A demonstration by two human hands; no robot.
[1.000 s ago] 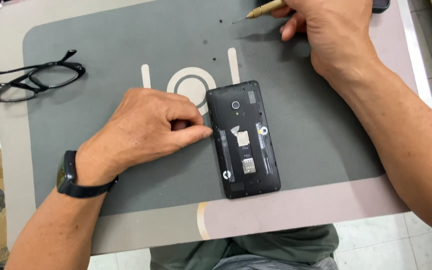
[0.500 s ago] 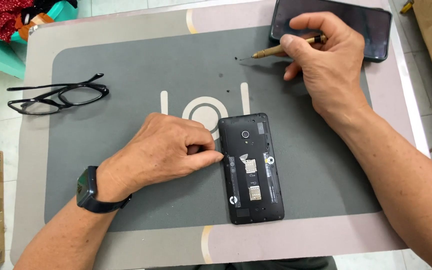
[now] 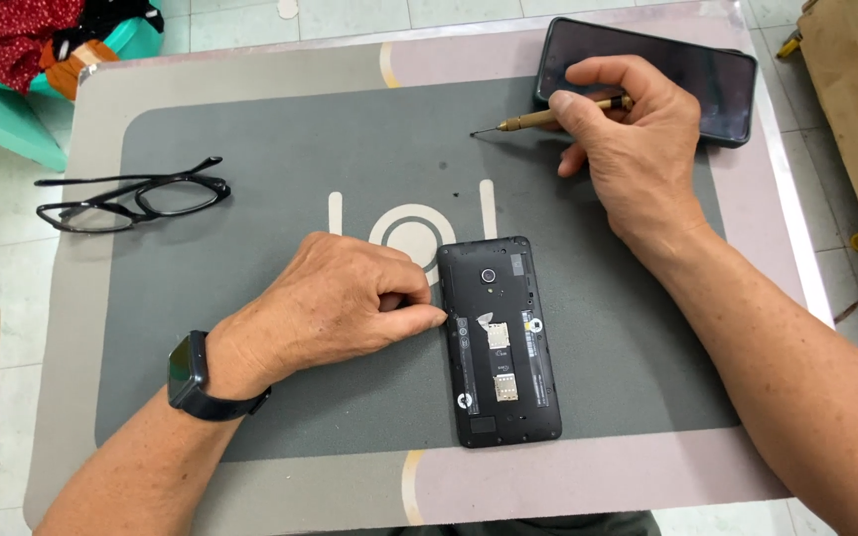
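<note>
Left hand (image 3: 335, 303): curled loosely on the grey mat (image 3: 250, 139), fingertips pressed to the left edge of the opened phone (image 3: 500, 342); it has kept that place, grasping nothing.
Right hand (image 3: 628, 139): pinching a slim brass-handled screwdriver (image 3: 538, 119), which has swung down until its tip touches the mat near two tiny dark screws (image 3: 448, 180).
Meaning: probably another screw just set aside.
Materials: matte rubbery mat, glossy black plastic glasses (image 3: 131, 194), smooth dark second phone (image 3: 647, 74) top right of the worktop (image 3: 777, 228).
</note>
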